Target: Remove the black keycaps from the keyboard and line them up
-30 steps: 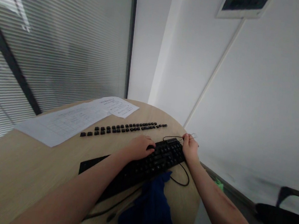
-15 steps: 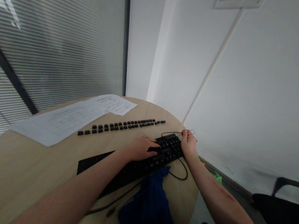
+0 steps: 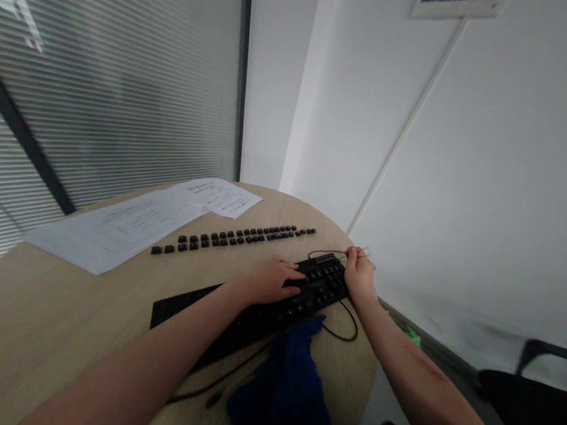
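A black keyboard [image 3: 234, 327] lies aslant on the table, with keys still on its right part and a bare-looking left part. My left hand [image 3: 272, 281] rests on it, fingers stretched apart over the keys. At the keyboard's far right end, my right hand [image 3: 359, 272] is closed in a pinch around a thin wire keycap puller [image 3: 368, 252], whose wire loop pokes out beyond the fingers. Its other end, near the keys, is hard to make out. Beyond the keyboard, loose black keycaps [image 3: 224, 241] stand in two rows.
Printed sheets [image 3: 128, 225] lie at the back left of the round wooden table [image 3: 81, 314]. A blue cloth [image 3: 285, 394] sits in front of the keyboard, beside a black cable [image 3: 219, 380]. Right of the table stands a black chair [image 3: 525, 399]; a white wall rises behind.
The view has shifted slightly, moving the scene a little to the right. Both hands keep their places on the keyboard, and the keycap rows look the same.
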{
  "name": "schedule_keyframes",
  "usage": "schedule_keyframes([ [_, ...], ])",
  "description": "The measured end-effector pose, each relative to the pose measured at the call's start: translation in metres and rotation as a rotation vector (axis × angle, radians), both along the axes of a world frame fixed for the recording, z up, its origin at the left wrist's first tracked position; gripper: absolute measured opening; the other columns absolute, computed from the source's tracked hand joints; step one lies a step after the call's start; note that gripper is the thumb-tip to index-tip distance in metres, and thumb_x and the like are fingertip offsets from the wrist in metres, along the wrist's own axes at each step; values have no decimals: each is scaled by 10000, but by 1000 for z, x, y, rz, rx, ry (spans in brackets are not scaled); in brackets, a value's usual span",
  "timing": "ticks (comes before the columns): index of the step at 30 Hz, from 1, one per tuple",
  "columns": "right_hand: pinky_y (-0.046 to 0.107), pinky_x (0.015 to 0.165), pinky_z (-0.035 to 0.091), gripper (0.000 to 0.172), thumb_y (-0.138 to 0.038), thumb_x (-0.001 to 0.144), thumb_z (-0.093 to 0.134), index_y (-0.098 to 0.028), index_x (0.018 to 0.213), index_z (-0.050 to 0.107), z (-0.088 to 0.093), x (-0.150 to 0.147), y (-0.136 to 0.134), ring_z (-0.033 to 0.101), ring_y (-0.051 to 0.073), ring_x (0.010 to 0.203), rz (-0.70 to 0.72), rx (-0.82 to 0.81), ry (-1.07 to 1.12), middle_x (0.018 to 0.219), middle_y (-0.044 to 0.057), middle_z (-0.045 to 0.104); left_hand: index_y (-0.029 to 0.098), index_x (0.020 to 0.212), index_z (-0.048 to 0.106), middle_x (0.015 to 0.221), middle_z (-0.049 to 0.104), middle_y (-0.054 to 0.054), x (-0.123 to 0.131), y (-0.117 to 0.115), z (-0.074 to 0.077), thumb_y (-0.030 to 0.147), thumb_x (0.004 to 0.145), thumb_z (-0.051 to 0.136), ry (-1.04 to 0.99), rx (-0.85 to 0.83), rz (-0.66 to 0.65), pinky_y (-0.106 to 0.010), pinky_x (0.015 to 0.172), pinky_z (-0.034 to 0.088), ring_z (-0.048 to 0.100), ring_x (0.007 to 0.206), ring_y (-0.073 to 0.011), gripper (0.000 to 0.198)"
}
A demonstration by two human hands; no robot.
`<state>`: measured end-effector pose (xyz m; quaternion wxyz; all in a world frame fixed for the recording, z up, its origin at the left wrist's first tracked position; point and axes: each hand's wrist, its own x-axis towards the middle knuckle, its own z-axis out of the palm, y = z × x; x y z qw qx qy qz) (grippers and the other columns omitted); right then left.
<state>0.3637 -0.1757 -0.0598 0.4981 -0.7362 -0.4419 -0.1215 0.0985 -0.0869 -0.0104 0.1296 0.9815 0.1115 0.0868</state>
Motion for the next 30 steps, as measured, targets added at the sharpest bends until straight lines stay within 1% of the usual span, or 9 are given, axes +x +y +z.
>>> schedule_keyframes([
  [4,346,727,449,445,-482,976,319,-183,882,635,2,-3,-2,639,253,752,6,46,-24,793,104,700,255,1271,665,1307,668,-75,-1,0,1,393,930,568,-8,-4,-2,-388,1081,357,601,1225,-237,381],
  [7,345,721,447,400,-450,970,339,-193,866,626,4,-5,-3,631,251,749,15,53,-34,778,95,689,241,1258,674,1286,681,-76,0,1,0,386,918,586,-20,-23,-6,-384,1073,357,608,1214,-243,379],
  [13,336,685,447,360,-422,967,373,-194,844,623,5,-3,-1,602,223,679,33,88,14,735,60,667,239,1245,682,1261,695,-75,0,0,1,365,905,613,-37,-47,1,-386,1081,360,604,1217,-242,369],
  [16,325,649,454,351,-415,980,378,-194,839,612,8,-6,-4,590,206,644,83,138,31,708,42,651,244,1216,697,1252,700,-62,-1,0,2,361,899,617,-53,-41,12,-377,1059,396,619,1174,-241,348],
  [20,321,652,491,296,-366,988,410,-205,849,617,19,-26,-15,617,196,677,237,202,-28,730,37,659,228,1170,713,1196,714,-57,-2,4,2,329,896,597,-118,-25,52,-366,996,453,639,1091,-238,314],
  [22,323,672,510,232,-315,978,448,-213,875,629,24,-38,-21,638,193,703,360,197,-113,745,35,666,223,1169,708,1171,716,-59,-2,7,1,325,907,578,-169,-22,83,-368,993,459,636,1080,-236,309],
  [25,307,628,517,165,-228,961,459,-226,955,625,28,-54,-28,644,174,664,567,187,-249,754,22,675,210,1201,684,1184,705,-73,-2,8,3,357,915,581,-225,-18,157,-376,1009,455,623,1104,-244,337],
  [27,295,601,508,166,-177,945,458,-227,986,610,30,-61,-29,638,163,639,670,190,-326,754,19,676,199,1214,671,1187,701,-79,-2,7,4,376,911,600,-249,-20,203,-377,1008,458,621,1108,-248,357],
  [30,281,586,496,191,-127,928,452,-226,1005,597,32,-69,-29,630,151,623,758,189,-405,732,14,663,206,1198,672,1131,713,-66,-3,5,7,372,905,619,-275,-20,210,-362,978,473,637,1062,-236,341],
])
